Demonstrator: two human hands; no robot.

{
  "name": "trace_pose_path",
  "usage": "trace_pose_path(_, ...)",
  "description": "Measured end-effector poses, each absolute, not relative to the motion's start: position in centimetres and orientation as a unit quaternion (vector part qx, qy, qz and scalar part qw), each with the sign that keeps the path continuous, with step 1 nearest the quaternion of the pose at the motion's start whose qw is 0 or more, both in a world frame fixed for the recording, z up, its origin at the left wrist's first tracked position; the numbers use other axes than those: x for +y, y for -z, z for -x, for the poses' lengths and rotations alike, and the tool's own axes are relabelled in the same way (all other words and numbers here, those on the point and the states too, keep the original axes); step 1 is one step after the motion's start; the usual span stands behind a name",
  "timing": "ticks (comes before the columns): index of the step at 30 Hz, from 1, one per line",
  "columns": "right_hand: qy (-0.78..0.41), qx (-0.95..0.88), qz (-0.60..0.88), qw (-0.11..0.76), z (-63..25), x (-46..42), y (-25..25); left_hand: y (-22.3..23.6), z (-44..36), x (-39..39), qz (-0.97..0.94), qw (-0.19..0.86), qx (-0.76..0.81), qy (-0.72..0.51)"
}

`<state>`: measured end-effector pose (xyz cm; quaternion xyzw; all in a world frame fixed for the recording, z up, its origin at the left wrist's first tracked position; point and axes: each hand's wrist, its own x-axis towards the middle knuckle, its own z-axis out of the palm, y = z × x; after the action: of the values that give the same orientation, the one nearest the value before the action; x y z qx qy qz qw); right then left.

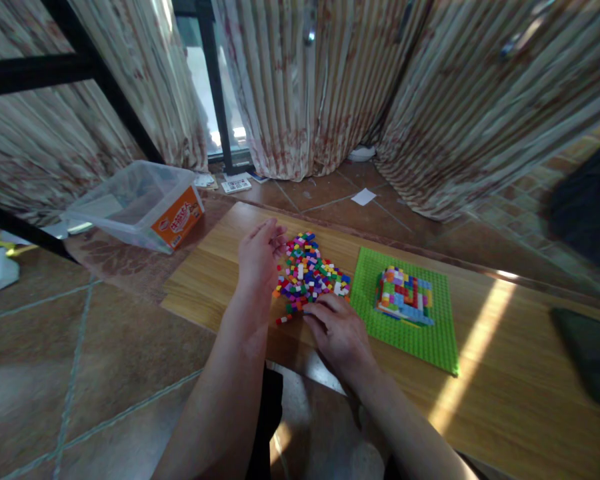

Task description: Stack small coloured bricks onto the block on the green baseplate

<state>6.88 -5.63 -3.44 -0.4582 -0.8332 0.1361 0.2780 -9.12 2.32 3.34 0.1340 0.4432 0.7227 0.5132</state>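
Observation:
A loose pile of small toy building bricks point(307, 273) in many colours lies on the wooden table. At the pile's left edge, my left hand point(261, 252) is raised side-on with loosely bent fingers. Nothing shows in it, though its palm side is partly hidden. My right hand point(340, 330) reaches over the front edge of the pile, thumb and forefinger a little apart, fingertips at the bricks. To the right, a block built of coloured bricks point(405, 297) sits on a green studded baseplate point(405, 347). A short red-and-white brick piece point(283, 320) lies in front of the pile.
A clear plastic bin point(125, 200) with an orange label stands on the floor beyond the table's left end. A dark phone-like object point(587, 353) rests on the table's right part point(505, 393). Striped curtains point(300, 87) hang behind; a white paper point(363, 196) lies on the floor.

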Motion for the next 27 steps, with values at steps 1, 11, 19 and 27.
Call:
trace_pose_path(1,-0.136,-0.833,0.460,0.276,-6.9,-5.6,3.4,-3.4,9.3,2.3,-0.134,0.513,0.445,-0.722)
trace_pose_path(11,-0.107,-0.811,0.476,0.323,-7.2,-5.7,3.0,-3.4,10.8,1.9,-0.125,0.497,0.450,-0.731)
trace_pose_path(19,-0.115,-0.869,0.363,0.316,-2.7,-6.7,3.1,-3.9,11.2,1.6,-0.117,0.489,0.448,-0.739)
trace_pose_path(27,-0.092,-0.838,0.435,0.316,-3.9,-5.7,2.9,-4.1,12.3,1.4,-0.105,0.479,0.457,-0.743)
